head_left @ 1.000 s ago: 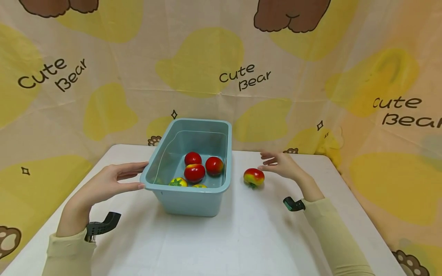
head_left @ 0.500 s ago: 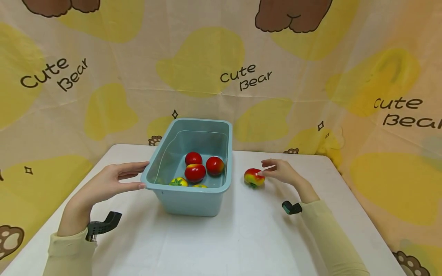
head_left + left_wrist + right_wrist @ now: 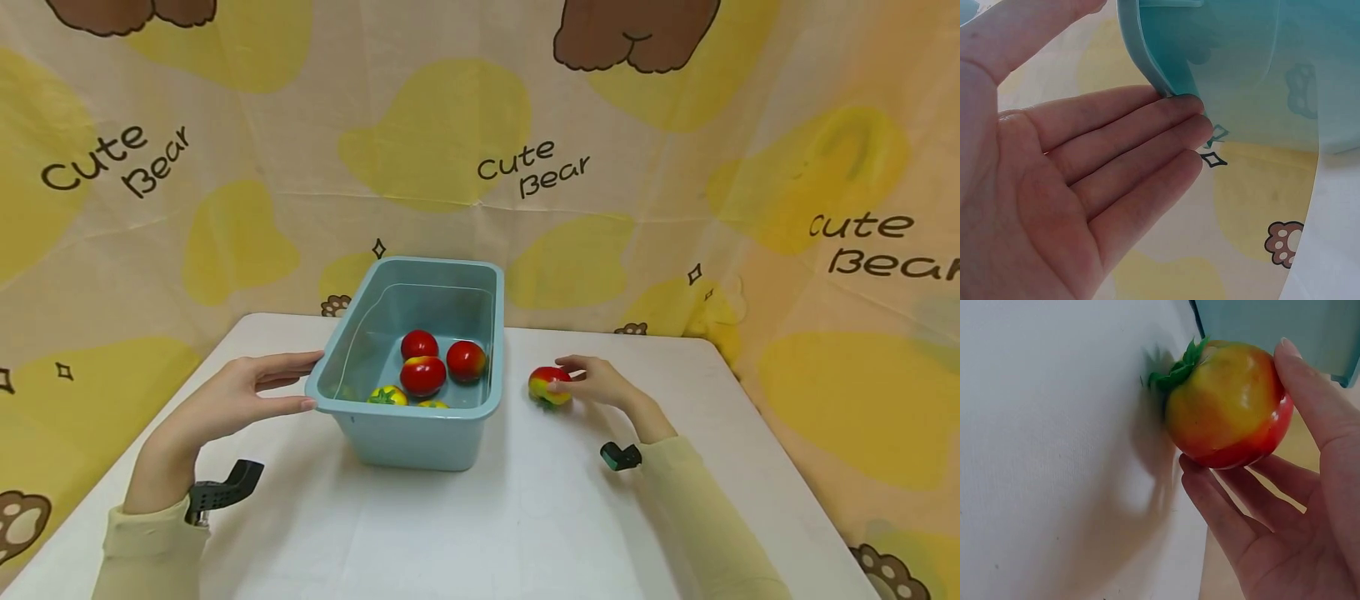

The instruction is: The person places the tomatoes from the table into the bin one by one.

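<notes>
A red-and-yellow tomato (image 3: 548,387) with green leaves at its stem end sits on the white table, right of a blue plastic bin (image 3: 420,437). My right hand (image 3: 603,385) pinches it between thumb and fingers; the right wrist view shows the thumb on one side of the tomato (image 3: 1229,406) and fingertips on the other. At the bin's near left corner, my left hand (image 3: 225,400) touches the rim. Its fingers (image 3: 1129,137) lie straight against the bin wall in the left wrist view. Inside the bin are several tomatoes, red (image 3: 423,377) and yellow-green (image 3: 387,396).
The white table (image 3: 420,533) reaches back to a patterned cloth (image 3: 420,133) that hangs behind it and along the sides. The bin stands left of the table's middle, its high walls between my two hands.
My right hand has come down and leftward onto the tomato, and its thumb and fingers have closed round it. The left hand and the bin have stayed in place.
</notes>
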`<state>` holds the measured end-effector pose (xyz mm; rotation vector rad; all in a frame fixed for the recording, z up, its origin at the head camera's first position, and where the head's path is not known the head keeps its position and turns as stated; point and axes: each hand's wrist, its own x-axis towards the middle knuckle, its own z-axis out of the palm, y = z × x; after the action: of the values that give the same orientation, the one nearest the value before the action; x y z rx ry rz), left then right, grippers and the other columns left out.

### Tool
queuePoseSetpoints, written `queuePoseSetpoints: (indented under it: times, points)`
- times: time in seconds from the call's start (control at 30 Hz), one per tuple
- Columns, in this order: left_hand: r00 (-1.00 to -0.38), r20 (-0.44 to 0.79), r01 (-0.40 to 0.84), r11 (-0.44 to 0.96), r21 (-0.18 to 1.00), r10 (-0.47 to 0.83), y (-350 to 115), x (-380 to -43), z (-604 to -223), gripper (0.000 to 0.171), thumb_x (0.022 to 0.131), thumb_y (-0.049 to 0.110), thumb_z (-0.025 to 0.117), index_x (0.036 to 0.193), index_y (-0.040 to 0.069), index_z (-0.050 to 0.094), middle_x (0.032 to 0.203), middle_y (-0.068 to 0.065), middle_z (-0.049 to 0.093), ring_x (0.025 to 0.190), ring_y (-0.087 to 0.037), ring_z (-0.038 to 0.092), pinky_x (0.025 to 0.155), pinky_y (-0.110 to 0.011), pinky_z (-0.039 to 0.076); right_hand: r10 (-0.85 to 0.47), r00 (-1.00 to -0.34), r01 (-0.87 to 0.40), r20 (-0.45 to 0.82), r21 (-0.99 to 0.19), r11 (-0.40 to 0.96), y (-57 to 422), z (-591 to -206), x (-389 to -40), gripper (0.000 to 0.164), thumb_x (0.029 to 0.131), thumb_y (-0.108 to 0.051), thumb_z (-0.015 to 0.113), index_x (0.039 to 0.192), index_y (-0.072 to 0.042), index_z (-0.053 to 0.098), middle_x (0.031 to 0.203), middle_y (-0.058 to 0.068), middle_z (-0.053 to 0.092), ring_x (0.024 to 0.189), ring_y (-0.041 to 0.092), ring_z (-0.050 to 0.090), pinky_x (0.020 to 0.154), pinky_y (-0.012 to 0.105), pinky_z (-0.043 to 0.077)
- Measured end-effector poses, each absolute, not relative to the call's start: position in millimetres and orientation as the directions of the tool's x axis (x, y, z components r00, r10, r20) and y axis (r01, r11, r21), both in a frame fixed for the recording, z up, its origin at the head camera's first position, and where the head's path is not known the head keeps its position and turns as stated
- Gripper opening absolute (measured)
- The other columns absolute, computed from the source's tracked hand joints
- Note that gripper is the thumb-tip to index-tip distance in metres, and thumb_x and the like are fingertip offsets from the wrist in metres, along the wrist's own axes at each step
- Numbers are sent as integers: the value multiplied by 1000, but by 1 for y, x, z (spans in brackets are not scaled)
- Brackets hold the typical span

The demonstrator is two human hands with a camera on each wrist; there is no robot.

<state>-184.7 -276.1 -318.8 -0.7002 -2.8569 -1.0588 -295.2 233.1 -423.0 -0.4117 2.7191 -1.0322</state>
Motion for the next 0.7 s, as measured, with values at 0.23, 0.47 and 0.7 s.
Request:
queuePoseSetpoints:
  times: [0.23, 0.47, 0.7]
  points:
    - [-903, 159, 406, 675, 616, 398, -276, -185, -318, 59, 84, 38, 72, 137, 23, 52, 133, 0, 58, 117, -15, 59, 91, -7, 44, -313, -937, -131, -155, -675, 726, 226, -425, -293, 69, 79, -51, 71, 132, -11, 54, 131, 9, 56, 108, 23, 57, 94, 40, 50]
    - [-901, 164, 412, 670, 618, 403, -276, -184, -318, 58, 84, 37, 72, 137, 22, 52, 133, 0, 58, 118, -16, 59, 92, -8, 44, -298, -940, -112, -168, -671, 733, 223, -424, -290, 69, 79, -50, 71, 133, -11, 53, 131, 10, 56, 108, 24, 56, 95, 41, 49]
    - [-903, 162, 407, 672, 618, 398, -275, -184, -318, 59, 84, 36, 72, 137, 21, 52, 133, -1, 58, 118, -26, 58, 91, -7, 44, -279, -947, -94, -161, -691, 717, 223, -428, -289, 70, 78, -51, 72, 133, -12, 53, 131, 9, 56, 108, 23, 55, 94, 40, 50]
